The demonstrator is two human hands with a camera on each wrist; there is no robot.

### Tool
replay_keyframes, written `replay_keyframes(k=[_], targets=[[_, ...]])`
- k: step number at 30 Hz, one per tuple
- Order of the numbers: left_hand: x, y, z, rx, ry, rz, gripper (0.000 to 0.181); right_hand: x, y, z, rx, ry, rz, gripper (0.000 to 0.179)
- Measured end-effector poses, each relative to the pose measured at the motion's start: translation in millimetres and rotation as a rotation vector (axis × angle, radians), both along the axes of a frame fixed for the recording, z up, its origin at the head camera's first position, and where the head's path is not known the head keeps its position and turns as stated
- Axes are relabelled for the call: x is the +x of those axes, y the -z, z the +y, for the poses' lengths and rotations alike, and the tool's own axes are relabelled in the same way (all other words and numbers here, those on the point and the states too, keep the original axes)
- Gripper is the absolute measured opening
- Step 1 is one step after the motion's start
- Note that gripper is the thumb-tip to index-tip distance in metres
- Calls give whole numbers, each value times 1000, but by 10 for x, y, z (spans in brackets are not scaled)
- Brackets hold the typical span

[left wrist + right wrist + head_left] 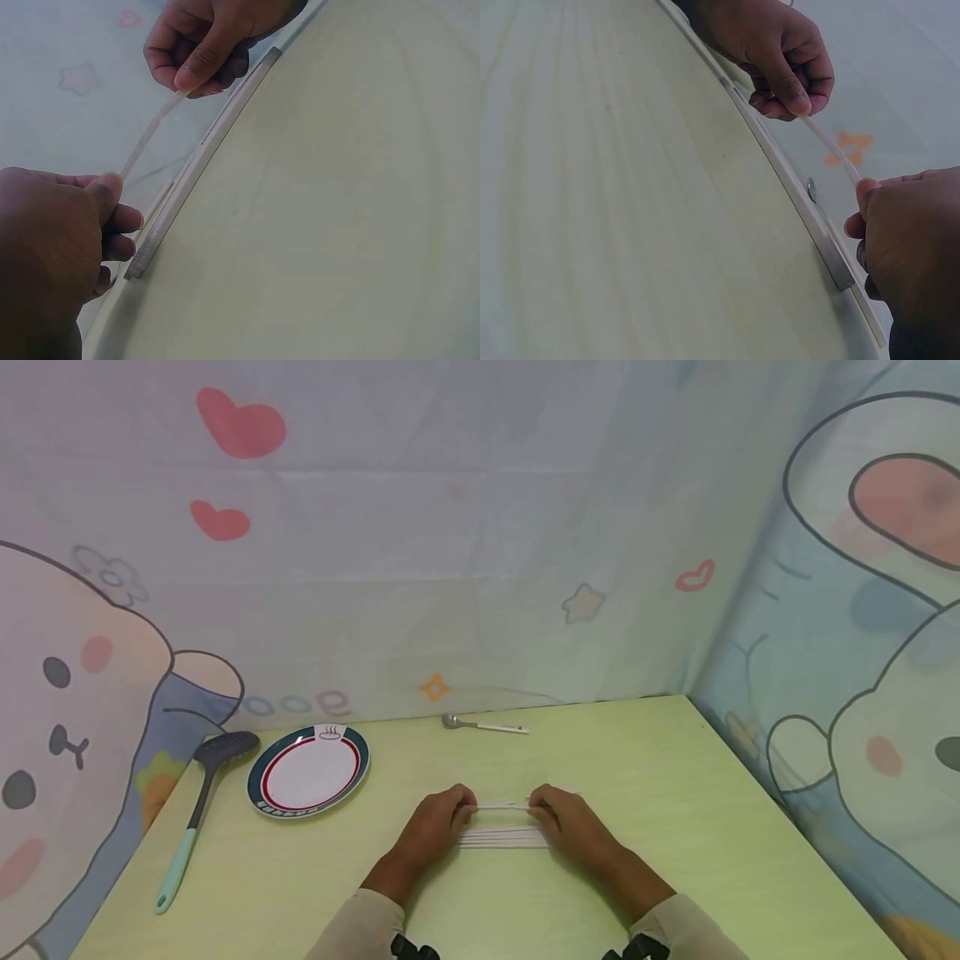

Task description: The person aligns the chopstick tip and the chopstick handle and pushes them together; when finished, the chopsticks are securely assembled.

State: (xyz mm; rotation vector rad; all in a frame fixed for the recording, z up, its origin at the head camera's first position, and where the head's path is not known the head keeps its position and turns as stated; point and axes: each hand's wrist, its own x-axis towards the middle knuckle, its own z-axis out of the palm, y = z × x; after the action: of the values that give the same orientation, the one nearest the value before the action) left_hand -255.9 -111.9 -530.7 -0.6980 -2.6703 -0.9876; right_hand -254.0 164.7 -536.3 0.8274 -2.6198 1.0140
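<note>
Both hands hold one thin white stick (pixel 498 806) by its ends, just above the yellow-green table (pixel 675 793). My left hand (pixel 465 811) pinches its left end and my right hand (pixel 537 811) pinches its right end. Several more white sticks (pixel 502 838) lie side by side on the table right under it. In the left wrist view the left hand (pixel 114 196) and right hand (pixel 193 81) pinch the raised stick (pixel 150 135) above the lying sticks (pixel 202 154). The right wrist view shows the right hand (pixel 859 201), the left hand (pixel 791 101) and the stick (pixel 832 150) between them.
A white plate (pixel 258 781) with a red and teal rim lies at the back left. A dark slotted spatula (pixel 202 793) with a mint handle lies left of it. A metal spoon (pixel 483 725) with a white handle lies near the back curtain (pixel 480 568). Curtains wall off three sides.
</note>
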Motion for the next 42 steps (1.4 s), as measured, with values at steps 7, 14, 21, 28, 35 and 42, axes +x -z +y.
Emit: replay_keyframes(k=[7, 14, 21, 28, 35, 42], targets=[[16, -17, 21, -47, 92, 101, 9, 26, -27, -34, 12, -9, 72, 8], [51, -48, 47, -57, 147, 173, 12, 49, -21, -88, -2, -126, 209, 11], [87, -51, 125, 41, 194, 244, 8, 70, 0, -158, -101, -113, 324, 12], [105, -40, 185, 74, 182, 241, 8, 64, -51, -156, -118, -101, 345, 13], [69, 35, 83, 6, 71, 203, 15, -34, -24, -4, -61, -67, 172, 9], [20, 88, -27, 72, 76, 226, 15, -58, 9, 118, -24, -40, 141, 10]])
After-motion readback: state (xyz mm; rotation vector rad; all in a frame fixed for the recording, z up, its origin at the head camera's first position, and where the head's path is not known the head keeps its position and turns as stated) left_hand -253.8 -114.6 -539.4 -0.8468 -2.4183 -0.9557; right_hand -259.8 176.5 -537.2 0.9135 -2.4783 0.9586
